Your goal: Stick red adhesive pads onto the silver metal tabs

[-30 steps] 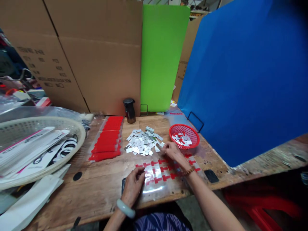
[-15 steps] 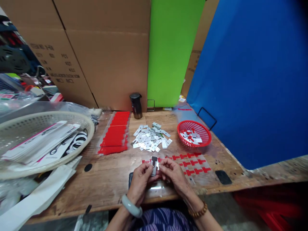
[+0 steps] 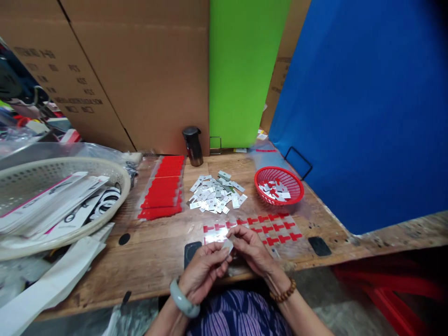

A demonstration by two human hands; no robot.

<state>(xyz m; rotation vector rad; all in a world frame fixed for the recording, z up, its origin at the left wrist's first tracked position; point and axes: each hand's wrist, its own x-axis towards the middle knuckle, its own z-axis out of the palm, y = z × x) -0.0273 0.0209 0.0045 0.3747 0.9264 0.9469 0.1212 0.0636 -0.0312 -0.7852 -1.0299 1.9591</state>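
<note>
Between my two hands is a small silvery plate [image 3: 228,245], tilted with a plain pale face showing. My left hand [image 3: 206,268] pinches it between thumb and fingers. My right hand [image 3: 252,252] is closed at the plate's upper right edge, its fingertips partly hidden. Under and beyond the hands lies a clear sheet bearing rows of red T-shaped stickers [image 3: 268,229]. Farther back is a loose pile of similar metal plates [image 3: 215,192]. To the right of the pile, a red plastic basket [image 3: 297,189] contains plates, some with red on them.
Stacked sheets of red stickers [image 3: 161,191] lie left of the pile. A dark tumbler [image 3: 193,147] stands behind. A large cream basket [image 3: 125,179] with printed cards takes up the left. Dark flat pads [image 3: 319,246] rest on the wooden table. Cardboard, green and blue panels [image 3: 360,116] border the back.
The plate has turned from upright, with a dark T shape showing, to tilted with a pale face. My left hand has shifted slightly down and left. The whole view has shifted a little.
</note>
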